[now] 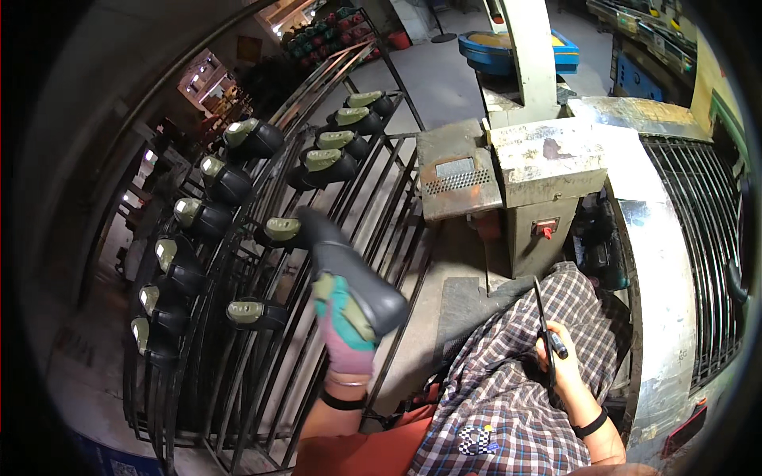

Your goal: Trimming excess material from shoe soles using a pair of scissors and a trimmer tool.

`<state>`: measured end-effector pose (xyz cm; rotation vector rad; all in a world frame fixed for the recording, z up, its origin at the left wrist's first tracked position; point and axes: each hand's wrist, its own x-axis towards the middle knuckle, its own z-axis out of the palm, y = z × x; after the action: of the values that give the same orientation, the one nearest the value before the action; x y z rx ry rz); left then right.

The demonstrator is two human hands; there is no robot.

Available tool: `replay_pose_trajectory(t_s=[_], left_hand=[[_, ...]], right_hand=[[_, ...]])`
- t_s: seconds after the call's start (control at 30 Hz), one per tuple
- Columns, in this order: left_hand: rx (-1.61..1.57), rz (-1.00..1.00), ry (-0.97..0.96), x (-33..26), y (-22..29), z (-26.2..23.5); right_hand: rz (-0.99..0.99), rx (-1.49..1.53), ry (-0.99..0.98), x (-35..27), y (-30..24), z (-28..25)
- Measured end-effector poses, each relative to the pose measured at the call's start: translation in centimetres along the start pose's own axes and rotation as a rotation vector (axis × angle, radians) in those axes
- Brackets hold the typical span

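Two hands, two different jobs. My left hand (347, 333), in a green and pink work glove, is closed round the heel end of a dark grey shoe (349, 266) still on its last, fingers wrapped under the sole so that the toe points up and away from me toward the rack. I hold it out over the rack's middle bars, where I judge an open spot lies.

My right hand (562, 357), bare, rests on my lap on a checked cloth (508, 381) and is curled shut round the handle of a thin dark tool (544, 321), whose blade runs up past my knuckles. It may be a knife or a slim awl; the view is too small to say. Held low and pointing away, it stays clear of the shoe.

Beyond my left hand stands the black metal rack (373, 206), a frame of slanted bars serving as the holder here. About a dozen dark shoes on olive-green lasts sit on it: a column of six (208, 214) to the far left of my glove, two singles close beside it, and four more (341, 143) further out. Each sits with the last's green end showing.

Ahead of my right hand is a worn grey machine (540, 174), and to its right a curved metal guard with bars (698, 238).
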<state>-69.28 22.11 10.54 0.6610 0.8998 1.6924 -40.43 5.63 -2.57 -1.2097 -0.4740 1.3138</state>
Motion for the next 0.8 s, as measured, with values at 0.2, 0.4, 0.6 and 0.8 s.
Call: replay_pose_trajectory(t_s=[0.2,0.4,0.6,0.8], left_hand=[[0.238,0.448,0.356,9.7,5.0,-2.9],[0.821,0.259,0.602,20.6,6.2,-12.3],[0.779,0.186,0.580,24.7,2.8,-9.4],[0.716,0.288,0.354,30.9,2.0,-11.6]], right_hand=[[-0.017,-0.145,-0.002,-0.4,1.4,-0.7],[-0.012,-0.245,0.010,-0.7,0.8,0.1],[-0.013,-0.313,0.013,-0.3,1.4,0.2],[-0.052,-0.428,-0.062,0.7,2.5,0.6]])
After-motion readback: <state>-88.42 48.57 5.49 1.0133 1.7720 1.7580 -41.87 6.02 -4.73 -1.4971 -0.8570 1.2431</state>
